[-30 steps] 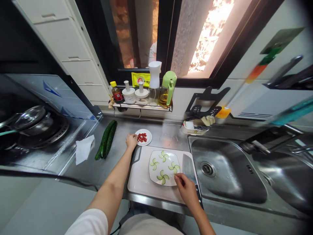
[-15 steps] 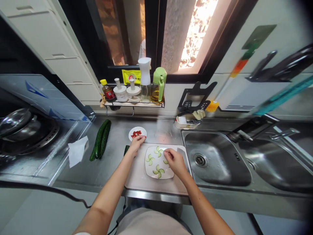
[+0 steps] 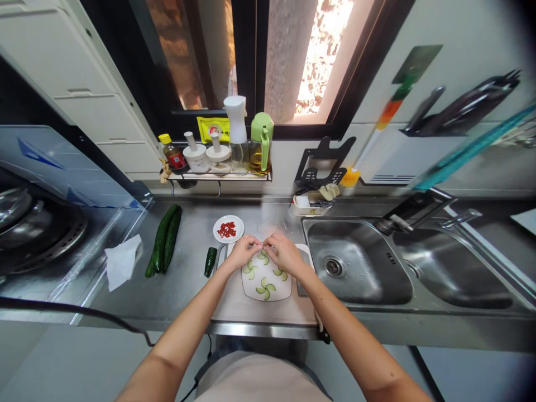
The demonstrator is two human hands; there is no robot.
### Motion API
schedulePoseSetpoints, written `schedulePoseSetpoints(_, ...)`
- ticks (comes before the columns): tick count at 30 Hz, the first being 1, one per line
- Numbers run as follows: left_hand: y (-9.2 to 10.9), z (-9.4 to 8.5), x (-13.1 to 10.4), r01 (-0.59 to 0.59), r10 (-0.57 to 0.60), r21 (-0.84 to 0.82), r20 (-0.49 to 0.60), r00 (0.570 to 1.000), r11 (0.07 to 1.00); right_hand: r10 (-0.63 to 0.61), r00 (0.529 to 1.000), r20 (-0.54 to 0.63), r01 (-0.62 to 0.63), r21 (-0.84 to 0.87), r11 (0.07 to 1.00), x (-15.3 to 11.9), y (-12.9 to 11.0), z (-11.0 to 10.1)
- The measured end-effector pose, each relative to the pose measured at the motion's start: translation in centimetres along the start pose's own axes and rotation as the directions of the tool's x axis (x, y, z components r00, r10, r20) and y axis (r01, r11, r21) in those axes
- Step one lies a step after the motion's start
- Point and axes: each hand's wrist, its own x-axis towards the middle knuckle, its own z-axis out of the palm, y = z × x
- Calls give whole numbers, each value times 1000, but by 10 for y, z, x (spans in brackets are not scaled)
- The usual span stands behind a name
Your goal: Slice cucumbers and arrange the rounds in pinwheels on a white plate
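Observation:
My left hand (image 3: 246, 251) and my right hand (image 3: 285, 254) meet fingertip to fingertip above the far edge of a white plate (image 3: 282, 288). Both are closed in a pinch; whatever is between the fingertips is too small to make out. Thin cucumber slices (image 3: 265, 289) lie on the plate in several pinwheel shapes, the farthest partly covered by my hands. Under the plate is a pale cutting board (image 3: 259, 314). Just beyond my left hand stands a small white dish (image 3: 239, 224) holding chopped red bits (image 3: 227, 229). A short cucumber piece (image 3: 210, 262) rests left of the board.
Two whole cucumbers (image 3: 164, 240) and a white paper (image 3: 122, 262) lie on the steel counter to the left. A double sink (image 3: 360, 268) is on the right. Bottles and jars stand on a rack (image 3: 218, 177) below the window. Far left is a stove (image 3: 50, 240).
My left hand has moved from the dish of red bits to the plate's far edge, where it meets my right hand. The right hand has shifted slightly left and away from me. The camera view has shifted.

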Motion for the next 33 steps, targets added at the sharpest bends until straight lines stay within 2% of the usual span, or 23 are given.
schedulePoseSetpoints(5, -2, 4, 0, -3, 3, 8, -13, 1000, 1000, 2, 1000, 24, -1, -47, 999, -1, 2, 4)
schedulePoseSetpoints(12, -3, 5, 0, 63, -64, 19, 30, 998, 998, 18, 1000, 23, -17, -62, 998, -2, 3, 11)
schedulePoseSetpoints(16, -11, 10, 0, 51, -51, 14, 42, 998, 999, 38, 999, 23, -36, -68, 997, -3, 5, 17)
schedulePoseSetpoints(20, -20, 16, 4, 34, -34, 16, 10, 999, 999, 75, 997, 23, -74, -56, 996, -3, 15, 25)
schedulePoseSetpoints(27, -36, 23, 7, 169, -163, 281, -43, 986, 945, 217, 971, 105, -205, -114, 972, -7, 44, 51)
schedulePoseSetpoints(33, -44, 41, 7, 213, -223, 482, -37, 974, 850, 255, 950, 179, -228, -159, 961, -4, 48, 72)
